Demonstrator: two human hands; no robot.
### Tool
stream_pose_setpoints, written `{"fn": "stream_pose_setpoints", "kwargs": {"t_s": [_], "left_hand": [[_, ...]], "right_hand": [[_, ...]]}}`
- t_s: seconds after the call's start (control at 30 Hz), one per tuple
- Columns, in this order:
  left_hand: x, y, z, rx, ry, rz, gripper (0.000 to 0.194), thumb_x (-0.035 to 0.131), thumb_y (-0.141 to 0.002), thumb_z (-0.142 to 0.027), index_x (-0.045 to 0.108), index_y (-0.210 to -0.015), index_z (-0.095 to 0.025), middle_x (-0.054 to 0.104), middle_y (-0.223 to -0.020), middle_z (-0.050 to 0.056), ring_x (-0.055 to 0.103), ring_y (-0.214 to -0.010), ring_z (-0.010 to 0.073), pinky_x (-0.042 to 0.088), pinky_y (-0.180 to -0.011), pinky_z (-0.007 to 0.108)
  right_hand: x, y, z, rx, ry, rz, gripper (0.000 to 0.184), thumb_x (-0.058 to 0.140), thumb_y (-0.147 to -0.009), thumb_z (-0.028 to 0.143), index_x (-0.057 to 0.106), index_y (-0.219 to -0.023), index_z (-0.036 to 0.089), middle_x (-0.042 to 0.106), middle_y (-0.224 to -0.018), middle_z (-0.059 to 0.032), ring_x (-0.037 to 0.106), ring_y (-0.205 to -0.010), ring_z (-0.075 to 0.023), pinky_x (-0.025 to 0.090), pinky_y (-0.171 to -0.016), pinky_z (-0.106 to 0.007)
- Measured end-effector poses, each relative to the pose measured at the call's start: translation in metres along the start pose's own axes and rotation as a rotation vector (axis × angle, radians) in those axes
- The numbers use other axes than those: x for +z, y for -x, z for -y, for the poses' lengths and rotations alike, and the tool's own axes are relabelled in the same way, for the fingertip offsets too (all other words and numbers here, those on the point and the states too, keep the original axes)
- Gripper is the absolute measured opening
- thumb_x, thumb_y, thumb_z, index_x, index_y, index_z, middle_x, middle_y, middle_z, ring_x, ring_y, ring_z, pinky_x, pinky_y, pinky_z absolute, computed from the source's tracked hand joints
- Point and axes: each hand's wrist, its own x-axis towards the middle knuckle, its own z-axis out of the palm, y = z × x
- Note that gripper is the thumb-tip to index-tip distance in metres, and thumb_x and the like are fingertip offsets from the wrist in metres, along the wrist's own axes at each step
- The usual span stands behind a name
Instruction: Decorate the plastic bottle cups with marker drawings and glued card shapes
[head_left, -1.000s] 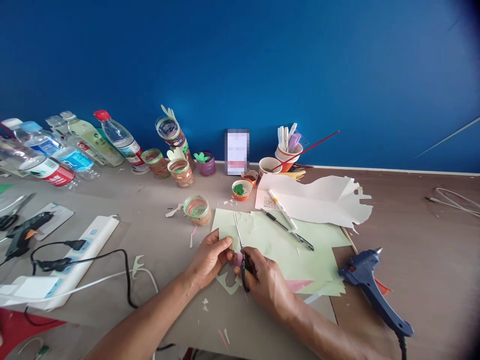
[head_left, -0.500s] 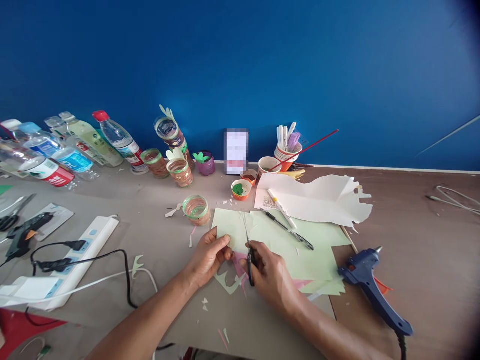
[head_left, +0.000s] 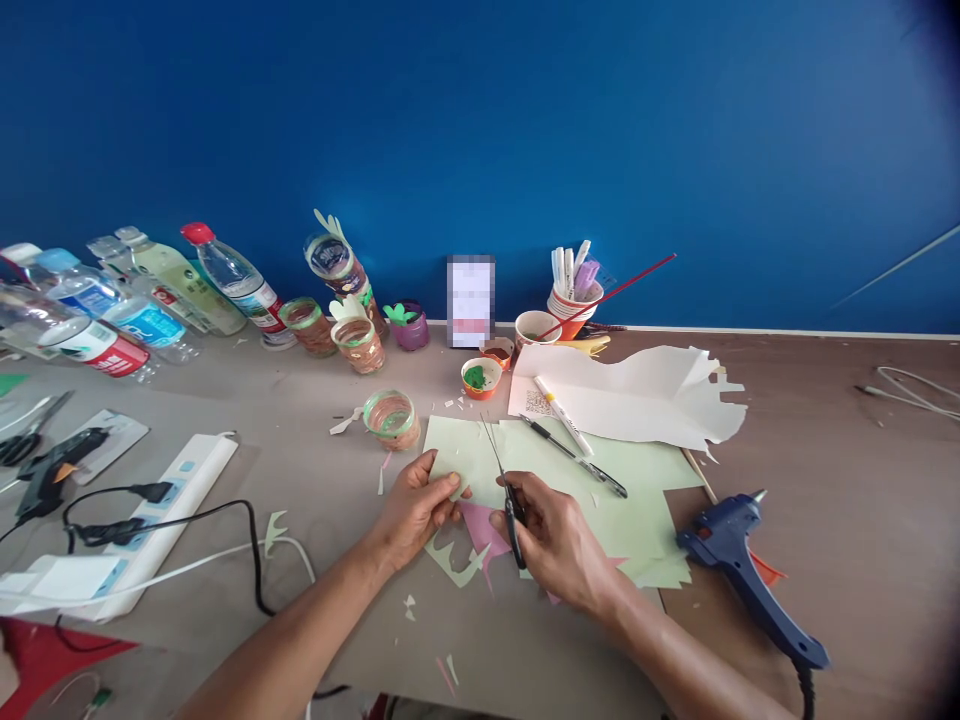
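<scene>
Blue wall [head_left: 480, 130] rises behind a grey worktop [head_left: 289, 425]. At six o'clock, the left hand [head_left: 420, 505] pinches a pale green paper piece [head_left: 464, 468]; towards five, the right hand [head_left: 561, 540] grips slightly parted scissors [head_left: 511, 510]. Over the last second these have shifted right, baring more of a pink scrap [head_left: 484, 530] at six; cutting seems paused.

Table [head_left: 262, 410], grey and brown, carries front green-rimmed jar [head_left: 392, 424]. Right of jar: pale green sheets [head_left: 641, 535], then blue glue gun [head_left: 726, 535] farther out. Left: white power strip [head_left: 208, 455]. Behind-left: red-capped bottle [head_left: 255, 291]. Behind-right: small orange cup [head_left: 481, 391]. In front: paper scraps [head_left: 409, 603].
</scene>
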Motion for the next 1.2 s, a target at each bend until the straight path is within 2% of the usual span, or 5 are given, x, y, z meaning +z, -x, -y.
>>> {"fn": "stream_pose_setpoints", "kwargs": {"t_s": [0.3, 0.57, 0.77, 0.87, 1.2], "left_hand": [[-0.003, -0.001, 0.002, 0.001, -0.022, -0.011, 0.028, 0.077, -0.073, -0.037, 0.062, -0.084, -0.016, 0.07, -0.072, 0.001, 0.034, -0.041, 0.0017, 0.042, -0.055, 0.024], [-0.002, -0.004, -0.002, 0.028, -0.01, 0.023, 0.028, 0.072, -0.077, -0.042, 0.065, -0.077, -0.015, 0.073, -0.078, 0.004, 0.033, -0.039, 0.002, 0.046, -0.057, 0.026], [-0.001, -0.004, -0.001, 0.008, 0.049, -0.031, 0.035, 0.074, -0.074, -0.042, 0.052, -0.058, -0.019, 0.048, -0.047, -0.007, 0.036, -0.04, 0.0064, 0.046, -0.058, 0.027], [-0.002, -0.004, 0.0, 0.003, 0.023, -0.013, 0.036, 0.073, -0.075, -0.042, 0.052, -0.056, -0.019, 0.039, -0.041, -0.008, 0.038, -0.044, 0.0084, 0.044, -0.059, 0.026], [-0.007, -0.005, 0.005, 0.001, -0.02, -0.01, 0.028, 0.077, -0.072, -0.041, 0.067, -0.078, -0.015, 0.059, -0.063, -0.003, 0.038, -0.047, 0.0049, 0.042, -0.059, 0.025]], "right_hand": [[-0.004, -0.002, -0.002, 0.014, 0.137, 0.017, 0.024, 0.053, -0.084, 0.031, 0.062, -0.103, 0.019, 0.058, -0.064, 0.0035, 0.048, -0.052, -0.0108, 0.037, -0.049, -0.021], [-0.005, -0.008, -0.017, -0.103, 0.631, -0.058, 0.039, 0.054, -0.086, 0.024, 0.056, -0.122, 0.01, 0.071, -0.085, -0.0066, 0.063, -0.066, -0.0204, 0.041, -0.066, -0.032], [-0.008, -0.009, -0.014, -0.047, 0.799, 0.034, 0.031, 0.055, -0.091, 0.021, 0.055, -0.121, 0.012, 0.072, -0.089, -0.0075, 0.066, -0.07, -0.022, 0.035, -0.068, -0.033], [-0.008, -0.008, -0.012, -0.049, 0.83, 0.047, 0.03, 0.055, -0.092, 0.021, 0.056, -0.121, 0.013, 0.071, -0.087, -0.0069, 0.066, -0.07, -0.0219, 0.033, -0.069, -0.033], [-0.005, -0.007, -0.014, -0.059, 0.87, 0.049, 0.032, 0.056, -0.092, 0.02, 0.056, -0.123, 0.012, 0.072, -0.086, -0.0077, 0.066, -0.072, -0.0227, 0.033, -0.07, -0.033]]}}
